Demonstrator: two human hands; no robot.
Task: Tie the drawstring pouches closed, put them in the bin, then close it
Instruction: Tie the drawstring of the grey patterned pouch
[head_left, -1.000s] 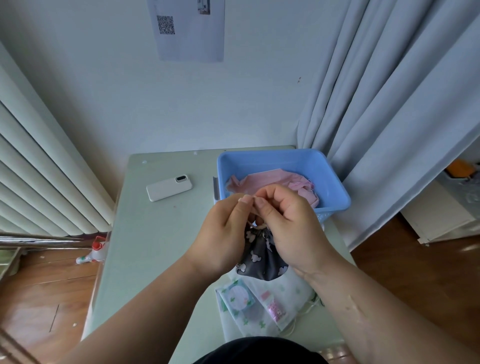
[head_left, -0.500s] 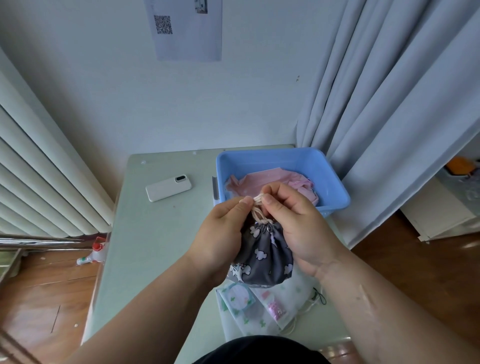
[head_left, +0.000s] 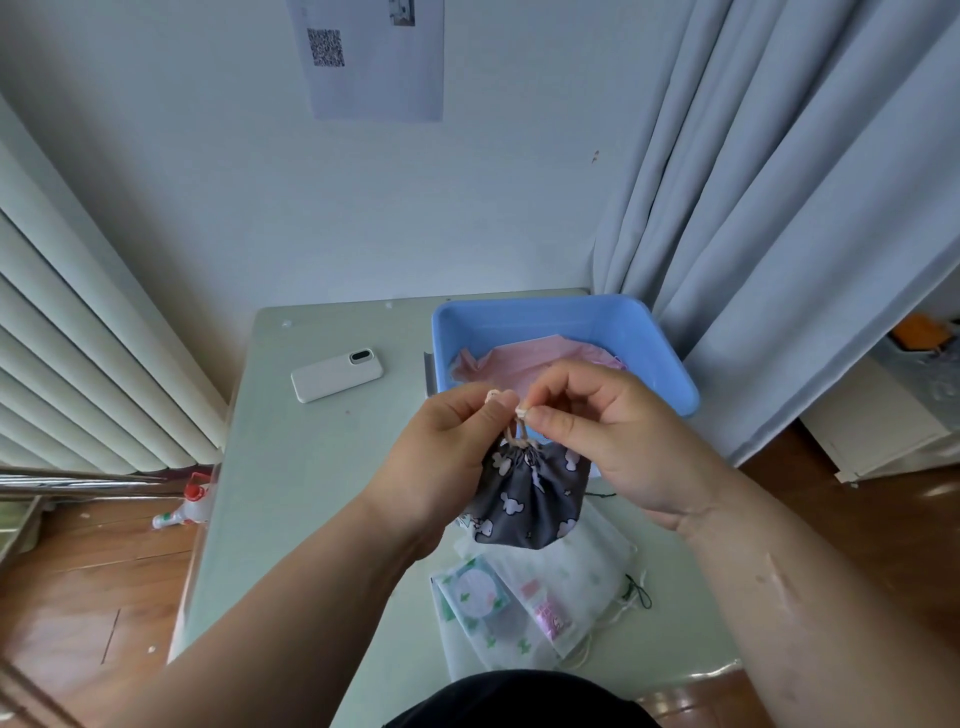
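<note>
A dark grey drawstring pouch (head_left: 527, 499) with white figures hangs above the table, its mouth gathered tight. My left hand (head_left: 441, 457) pinches one end of its beige drawstring (head_left: 517, 434) and my right hand (head_left: 608, 436) pinches the other end, both just above the pouch. Behind my hands stands the open blue bin (head_left: 660, 353) with a pink pouch (head_left: 524, 358) lying inside. Under the grey pouch, white patterned pouches (head_left: 524, 608) lie flat on the table near its front edge.
A white phone (head_left: 336, 375) lies on the pale green table (head_left: 311, 493) to the left of the bin. Grey curtains (head_left: 779, 208) hang right of the table, and a radiator (head_left: 78, 364) stands at the left. A spray bottle (head_left: 182, 512) lies on the wooden floor.
My hands have drawn slightly apart and the grey pouch has dropped lower into fuller view, its mouth cinched and the drawstring now visible between my fingertips.
</note>
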